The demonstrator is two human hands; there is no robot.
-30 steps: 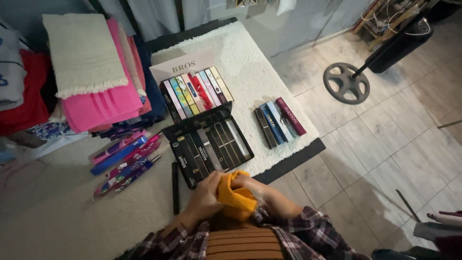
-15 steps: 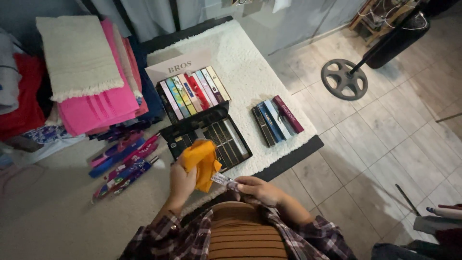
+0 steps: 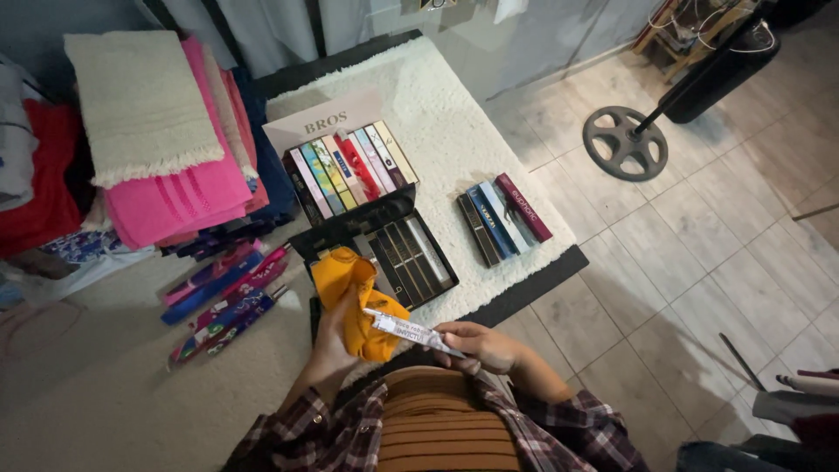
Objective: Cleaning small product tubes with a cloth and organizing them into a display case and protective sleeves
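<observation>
My left hand [image 3: 328, 336] grips an orange cloth [image 3: 354, 297] held up in front of my chest. My right hand [image 3: 479, 343] holds a slim white box [image 3: 411, 330] by one end, its other end lying against the cloth. Just beyond my hands lies an open black case [image 3: 402, 253] with several slim dark boxes in it. Behind the case stands a row of several colourful slim boxes [image 3: 345, 170].
A white fluffy mat [image 3: 454, 114] covers the black table. Several dark, blue and maroon slim boxes [image 3: 505, 214] lie on its right part. Folded pink and beige towels [image 3: 157, 149] are stacked at left, with several blue and pink packets [image 3: 227, 293] below. A round stand base [image 3: 625, 142] rests on the tiled floor.
Both hands were bunched around the orange cloth low at my chest. They have since parted: the left hand lifted the cloth, and the right hand now holds the white box out against it.
</observation>
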